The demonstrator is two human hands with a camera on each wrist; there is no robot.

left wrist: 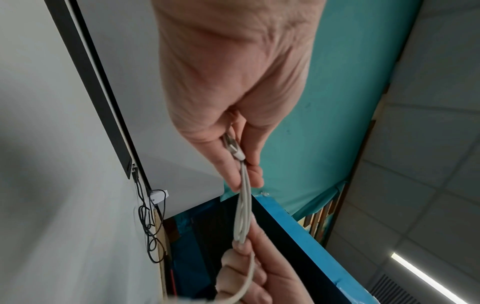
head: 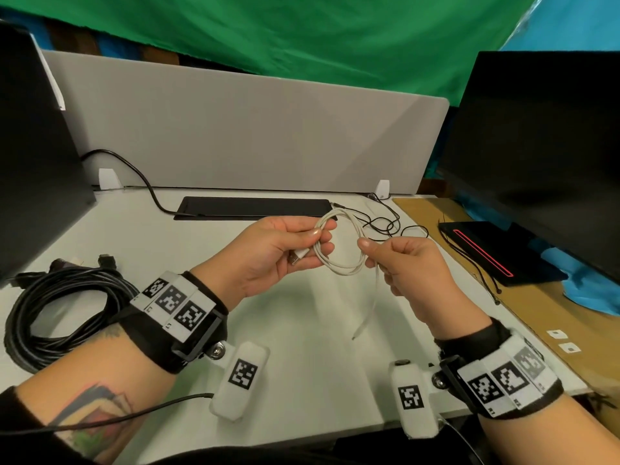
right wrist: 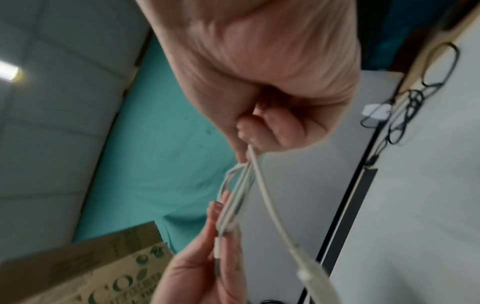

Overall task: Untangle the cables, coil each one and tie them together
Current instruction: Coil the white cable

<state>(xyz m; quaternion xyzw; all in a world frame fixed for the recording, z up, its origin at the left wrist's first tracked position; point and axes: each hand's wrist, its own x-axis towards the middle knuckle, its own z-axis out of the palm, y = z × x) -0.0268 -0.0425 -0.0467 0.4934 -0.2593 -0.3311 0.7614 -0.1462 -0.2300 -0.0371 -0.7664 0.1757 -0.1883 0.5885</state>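
Note:
A thin white USB cable [head: 340, 270] is wound into a small coil held above the desk. My left hand [head: 288, 250] pinches the coil's left side, with the USB plug [left wrist: 232, 147] lying against its fingers. My right hand [head: 385, 260] pinches the coil's right side, and the cable's loose tail [head: 364, 317] hangs down from it toward the desk. A thick black cable [head: 63, 313] lies coiled on the desk at the left. A thin black cable [head: 385, 224] lies tangled behind the hands.
The white desk [head: 302, 347] has a grey divider panel [head: 251, 139] at the back. A black pad [head: 255, 208] lies in front of the panel. Dark monitors stand at left [head: 33, 162] and right [head: 543, 156]. A black device with a red stripe [head: 493, 253] sits at right.

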